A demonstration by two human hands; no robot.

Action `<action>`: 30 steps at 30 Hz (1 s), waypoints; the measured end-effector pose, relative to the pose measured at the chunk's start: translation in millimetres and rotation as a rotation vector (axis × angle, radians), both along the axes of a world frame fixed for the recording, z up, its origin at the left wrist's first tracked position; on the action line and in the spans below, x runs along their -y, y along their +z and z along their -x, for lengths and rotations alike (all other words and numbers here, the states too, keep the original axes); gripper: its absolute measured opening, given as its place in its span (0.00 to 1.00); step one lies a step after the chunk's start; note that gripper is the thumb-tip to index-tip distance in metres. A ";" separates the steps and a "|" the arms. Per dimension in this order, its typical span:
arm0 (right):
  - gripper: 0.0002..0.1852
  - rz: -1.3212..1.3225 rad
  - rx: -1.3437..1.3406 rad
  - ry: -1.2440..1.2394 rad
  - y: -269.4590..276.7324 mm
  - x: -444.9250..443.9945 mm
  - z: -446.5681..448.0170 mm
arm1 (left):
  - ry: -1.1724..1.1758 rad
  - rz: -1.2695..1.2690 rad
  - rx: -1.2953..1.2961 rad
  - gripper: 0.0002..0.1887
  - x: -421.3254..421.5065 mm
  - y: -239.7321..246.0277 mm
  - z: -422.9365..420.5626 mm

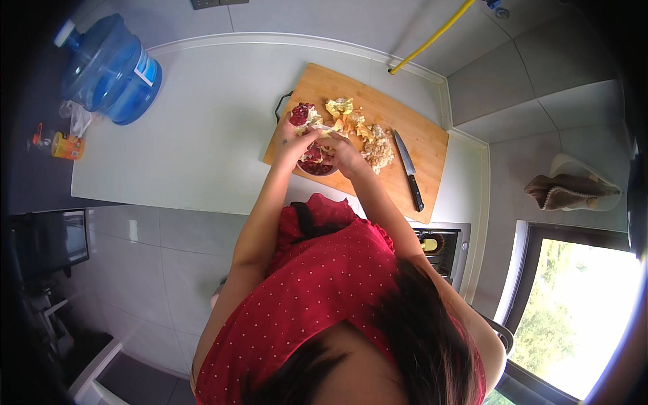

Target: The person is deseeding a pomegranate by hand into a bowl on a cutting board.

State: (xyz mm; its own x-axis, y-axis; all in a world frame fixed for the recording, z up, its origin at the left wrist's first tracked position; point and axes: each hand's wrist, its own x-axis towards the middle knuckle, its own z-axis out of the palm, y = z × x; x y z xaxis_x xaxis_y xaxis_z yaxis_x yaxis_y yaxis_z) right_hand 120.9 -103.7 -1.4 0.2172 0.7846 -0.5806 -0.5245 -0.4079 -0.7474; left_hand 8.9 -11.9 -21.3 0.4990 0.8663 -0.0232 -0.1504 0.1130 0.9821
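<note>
Above a white bowl [331, 173] of red pomegranate seeds, my left hand [293, 142] is closed on a piece of pomegranate [302, 114] with its red seeds showing. My right hand [341, 151] meets it at the bowl, fingers bent against pomegranate pieces; its exact hold is partly hidden. The bowl is at the near left edge of a wooden cutting board [349, 81]. Beyond and right of it on the board lie yellowish peel and membrane [340, 106] and a heap of pale, tan scraps [377, 149]. A black-handled kitchen knife [409, 169] lies at the board's right.
A large blue water jug [114, 76] stands at the counter's far left, near a small orange-and-yellow container [68, 146]. A yellow hose [433, 35] comes down behind the board. To the right are a sink or drawer opening with a brush [430, 245] and a brown cloth [567, 191] on the wall.
</note>
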 end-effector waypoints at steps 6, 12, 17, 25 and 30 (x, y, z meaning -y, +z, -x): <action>0.21 -0.088 -0.112 0.053 0.1 3.7 -5.9 | 0.012 -0.004 -0.027 0.26 -3.1 -2.7 0.4; 0.22 -0.149 -0.041 0.062 -10.8 1.0 -4.3 | 0.037 0.045 0.037 0.24 -1.4 4.1 1.1; 0.27 -0.180 -0.095 0.059 -14.5 7.4 -10.1 | 0.043 0.106 0.025 0.23 0.2 11.3 3.6; 0.33 -0.064 0.068 0.081 -4.1 3.7 -1.3 | 0.000 0.078 0.079 0.22 -0.4 9.5 1.5; 0.38 -0.027 0.067 0.057 -10.1 5.5 -2.4 | -0.002 0.049 0.076 0.21 -1.5 2.5 1.3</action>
